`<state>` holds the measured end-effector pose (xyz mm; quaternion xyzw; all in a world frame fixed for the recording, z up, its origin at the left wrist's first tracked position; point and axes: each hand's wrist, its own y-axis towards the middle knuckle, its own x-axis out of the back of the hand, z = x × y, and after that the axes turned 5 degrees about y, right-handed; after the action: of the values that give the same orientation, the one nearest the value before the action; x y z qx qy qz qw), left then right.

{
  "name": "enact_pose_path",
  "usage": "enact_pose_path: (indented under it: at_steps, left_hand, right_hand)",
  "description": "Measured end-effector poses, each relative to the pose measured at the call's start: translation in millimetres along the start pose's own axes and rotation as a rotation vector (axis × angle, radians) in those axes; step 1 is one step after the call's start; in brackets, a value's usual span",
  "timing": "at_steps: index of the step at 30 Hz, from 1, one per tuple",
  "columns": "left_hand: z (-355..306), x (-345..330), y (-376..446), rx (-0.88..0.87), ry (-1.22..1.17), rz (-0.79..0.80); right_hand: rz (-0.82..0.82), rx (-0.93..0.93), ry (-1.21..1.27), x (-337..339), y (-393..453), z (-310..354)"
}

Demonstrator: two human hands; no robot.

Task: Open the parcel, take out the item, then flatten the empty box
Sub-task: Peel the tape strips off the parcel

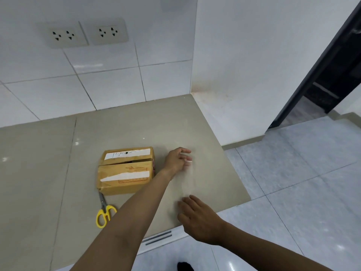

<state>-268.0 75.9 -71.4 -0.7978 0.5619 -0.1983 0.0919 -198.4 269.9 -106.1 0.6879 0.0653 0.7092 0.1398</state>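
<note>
Sitting on the beige surface (125, 130), parcel (126, 170) with top flaps parted; scissors (104, 211) just near of it. Right of parcel, left grip (178, 159) and right grip (199, 218) loosely spread, holding nothing.

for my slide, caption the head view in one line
Both hands hover beside a taped parcel, yellow scissors lying by it.

A: What encloses the beige worktop (136, 124)?
B: White tiled wall (97, 75) bearing two sockets (88, 34); plain white wall (254, 55) at right.
A: And beyond?
B: Pale grey tiled floor (302, 182); dark doorway (332, 75).
</note>
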Motion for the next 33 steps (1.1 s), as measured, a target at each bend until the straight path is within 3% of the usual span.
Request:
enact_pose_path:
  at_steps: [10, 15, 20, 23, 26, 29, 33]
  left_hand:
    - [12, -6, 15, -0.118, 0.166, -0.016]
    - [10, -7, 15, -0.253, 0.434, -0.013]
    - [-12, 3, 18, -0.381, 0.671, -0.220]
    - [-20, 0, -4, -0.550, 0.755, -0.284]
    - [2, -3, -35, -0.646, 1.093, -0.109]
    - [29, -8, -59, -0.537, 1.374, 0.094]
    - [19, -5, -69, -0.412, 1.200, 0.097]
  right_hand:
    - [0.085, -0.045, 0.014, 2, -5, 6]
    - [0.080, -0.062, -0.015, -3, -10, 12]
    - [0.083, -0.058, 0.003, -6, -10, 11]
    - [0.089, -0.047, 0.013, -5, -9, 7]
    - [0.070, -0.029, 0.025, -2, -5, 3]
    - [0.090, -0.031, 0.038, 0, -2, 3]
    - [0.097, -0.036, -0.001, 6, 7, 3]
